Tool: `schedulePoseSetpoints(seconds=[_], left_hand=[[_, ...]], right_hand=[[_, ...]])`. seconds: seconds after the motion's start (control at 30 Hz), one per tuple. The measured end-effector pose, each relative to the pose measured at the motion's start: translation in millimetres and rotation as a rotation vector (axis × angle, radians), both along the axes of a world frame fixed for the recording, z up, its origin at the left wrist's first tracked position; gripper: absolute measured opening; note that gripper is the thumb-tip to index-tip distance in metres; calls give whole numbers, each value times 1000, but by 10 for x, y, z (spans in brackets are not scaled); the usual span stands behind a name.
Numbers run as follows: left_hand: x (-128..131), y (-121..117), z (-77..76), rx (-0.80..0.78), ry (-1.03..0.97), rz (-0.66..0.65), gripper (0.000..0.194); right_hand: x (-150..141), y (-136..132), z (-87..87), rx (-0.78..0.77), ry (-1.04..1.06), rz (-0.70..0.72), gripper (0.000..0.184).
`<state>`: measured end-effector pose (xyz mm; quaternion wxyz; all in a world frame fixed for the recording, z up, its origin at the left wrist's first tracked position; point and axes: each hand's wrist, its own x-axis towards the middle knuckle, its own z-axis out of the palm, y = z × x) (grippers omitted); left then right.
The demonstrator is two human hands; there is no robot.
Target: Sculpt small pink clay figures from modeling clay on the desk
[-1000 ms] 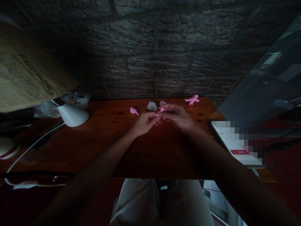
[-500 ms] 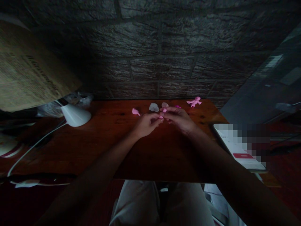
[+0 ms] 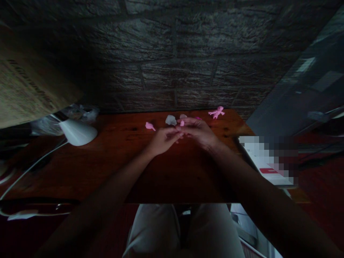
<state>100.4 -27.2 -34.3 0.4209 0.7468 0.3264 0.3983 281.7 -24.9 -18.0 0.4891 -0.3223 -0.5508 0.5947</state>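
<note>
Over the wooden table, my two hands meet with their fingertips together. My right hand (image 3: 201, 133) is closed, pinching a small pink lump of modelling clay (image 3: 182, 123) that shows above the fingers. My left hand (image 3: 164, 140) is closed too, its thumb and fingers pressed at the same spot; the clay between the fingertips is mostly hidden. Just behind the hands lie a whitish lump (image 3: 171, 120), a pale pink lump (image 3: 183, 116) and a partly covered magenta bit (image 3: 198, 118). A pink piece with a thin tail (image 3: 149, 125) rests to the left.
A small pink figure with limbs (image 3: 216, 112) is at the back right of the table (image 3: 107, 161). On the left stands a white cone-shaped lamp base (image 3: 79, 132) with a cable, below a brown paper sheet (image 3: 32, 89). A tablet (image 3: 271, 172) lies right; a stone wall (image 3: 188, 71) rises behind.
The view has shifted slightly, so things appear further left and a little higher. My fingertips have closed in on each other, and the lower pink bit between them is now mostly hidden.
</note>
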Motion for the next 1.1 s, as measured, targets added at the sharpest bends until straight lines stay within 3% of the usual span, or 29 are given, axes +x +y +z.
schedulePoseSetpoints(seconds=[0.17, 0.33, 1.1], left_hand=[[8, -10, 18, -19, 2, 13, 21], [25, -21, 10, 4, -5, 80, 24], [17, -5, 51, 19, -48, 64, 28]], right_hand=[[2, -7, 19, -72, 34, 4, 37], [-23, 7, 10, -39, 42, -43, 35], [25, -23, 57, -41, 17, -14, 27]])
